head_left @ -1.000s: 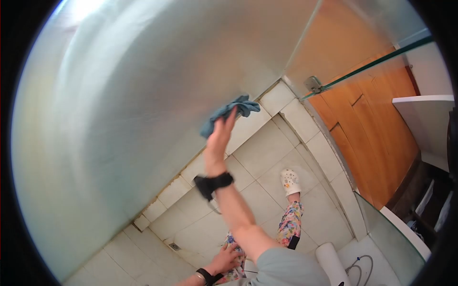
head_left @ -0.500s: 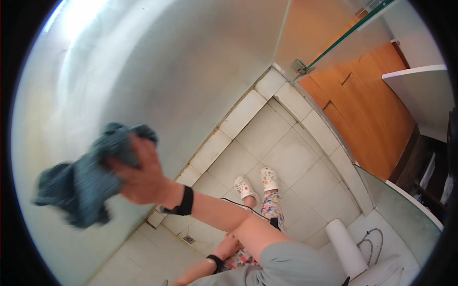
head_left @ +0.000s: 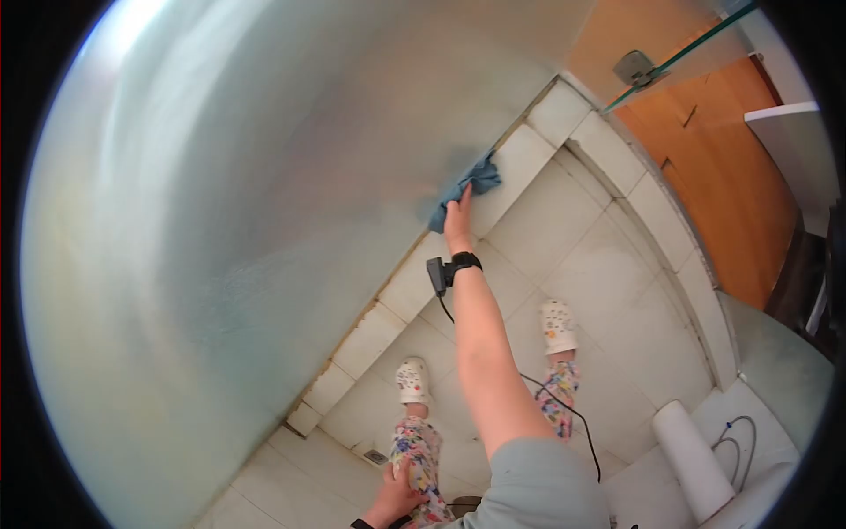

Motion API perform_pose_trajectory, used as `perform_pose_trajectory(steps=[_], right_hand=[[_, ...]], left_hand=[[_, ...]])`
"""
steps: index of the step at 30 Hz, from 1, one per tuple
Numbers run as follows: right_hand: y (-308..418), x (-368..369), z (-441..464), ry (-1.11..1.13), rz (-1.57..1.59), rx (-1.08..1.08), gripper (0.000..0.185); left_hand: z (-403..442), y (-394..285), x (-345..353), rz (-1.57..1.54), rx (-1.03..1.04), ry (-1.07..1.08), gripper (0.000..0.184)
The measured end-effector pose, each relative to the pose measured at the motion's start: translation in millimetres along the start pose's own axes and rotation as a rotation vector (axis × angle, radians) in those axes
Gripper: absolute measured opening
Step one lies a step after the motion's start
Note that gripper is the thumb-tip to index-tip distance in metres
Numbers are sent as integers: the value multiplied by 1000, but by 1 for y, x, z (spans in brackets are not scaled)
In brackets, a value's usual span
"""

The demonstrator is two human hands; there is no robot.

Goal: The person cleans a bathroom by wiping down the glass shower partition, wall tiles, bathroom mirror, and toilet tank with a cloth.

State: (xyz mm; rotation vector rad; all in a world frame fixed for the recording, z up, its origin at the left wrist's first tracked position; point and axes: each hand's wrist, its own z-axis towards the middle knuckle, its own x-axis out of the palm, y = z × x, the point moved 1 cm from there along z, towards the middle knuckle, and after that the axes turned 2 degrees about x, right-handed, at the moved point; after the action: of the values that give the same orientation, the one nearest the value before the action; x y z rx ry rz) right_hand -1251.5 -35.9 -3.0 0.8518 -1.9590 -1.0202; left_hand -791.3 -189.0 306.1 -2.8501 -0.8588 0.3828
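Observation:
My right hand (head_left: 459, 222) is closed on a crumpled blue-grey cloth (head_left: 485, 176). It presses the cloth down where the frosted glass panel (head_left: 308, 176) meets the tiled curb (head_left: 414, 278). Part of the cloth spreads over the curb's top, and the fingers are partly hidden in it. Low in the view, my left hand (head_left: 394, 499) rests on my left leg in floral trousers (head_left: 419, 450), fingers laid over the fabric and holding nothing.
A glass door with a metal hinge (head_left: 636, 68) stands at upper right, beside an orange-brown wooden surface (head_left: 705, 167). A white cylinder (head_left: 692, 458) and a thin grey hose (head_left: 749, 441) are lower right. A black cable (head_left: 573, 410) trails from my right wrist. A floor drain (head_left: 375, 457) is near my left foot.
My right hand has carried the cloth from the glass at the left down and right to the glass's bottom edge. My feet are farther apart, and my left hand is lower on the view.

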Motion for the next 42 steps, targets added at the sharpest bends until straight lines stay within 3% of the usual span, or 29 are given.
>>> perform_pose_trajectory(steps=[1, 3, 4, 7, 9, 11, 13, 15, 18, 22, 23, 26, 28, 29, 31, 33, 35, 37, 39, 42], right_hand=[[-3, 3, -6, -10, 66, 44, 67], [2, 9, -28, -38, 182, 113, 67], [9, 16, -41, -59, 241, 137, 66], [24, 35, -73, -106, 358, 124, 66], [80, 59, -121, -130, 340, 88, 63], [135, 86, -165, -104, 85, -147, 60], [211, 124, -226, -217, -395, -620, 54], [293, 164, -287, -209, -538, -757, 56], [343, 223, -379, -39, -371, -785, 46], [363, 224, -412, 104, -176, -1083, 43], [354, 221, -400, 71, -199, -1148, 41], [290, 195, -349, 91, -202, -992, 44], [239, 162, -296, 31, -417, -1094, 42], [201, 143, -275, 36, -579, -1026, 41], [128, 111, -236, -55, -434, -713, 48], [29, 80, -191, -176, -501, -582, 51], [-50, 53, -156, -241, -506, -407, 51], [-117, 34, -138, -186, -447, -64, 52], [-124, 36, -147, -199, -425, -49, 51], [-102, 53, -177, -255, -311, -15, 50]], left_hand=[[4, 14, -6, 9, -7, -4, 115], [3, 26, -19, -10, 167, -30, 112], [-1, 27, -29, -135, 80, 17, 110], [0, 43, -46, -101, 99, 111, 110], [-4, 50, -54, -84, 104, 160, 111], [-3, 57, -57, 76, 114, 160, 110], [2, 82, -47, 125, 167, 182, 109], [5, 104, -35, 144, 239, 218, 108], [8, 127, -21, 162, 304, 248, 106], [-6, 133, -22, 198, 303, 249, 103], [-9, 129, -24, 205, 305, 241, 102], [-25, 106, -36, 223, 304, 175, 100], [-26, 88, -41, 326, 249, 124, 99], [-26, 83, -43, 508, 174, 131, 98], [-15, 101, -49, 357, 104, 149, 94], [-11, 133, -52, 385, 168, 165, 99], [-13, 129, -63, 286, 69, 216, 99], [-13, 136, -65, 377, 66, 241, 101], [-13, 151, -65, 314, 38, 273, 101], [-23, 162, -66, 201, 230, 217, 100]])
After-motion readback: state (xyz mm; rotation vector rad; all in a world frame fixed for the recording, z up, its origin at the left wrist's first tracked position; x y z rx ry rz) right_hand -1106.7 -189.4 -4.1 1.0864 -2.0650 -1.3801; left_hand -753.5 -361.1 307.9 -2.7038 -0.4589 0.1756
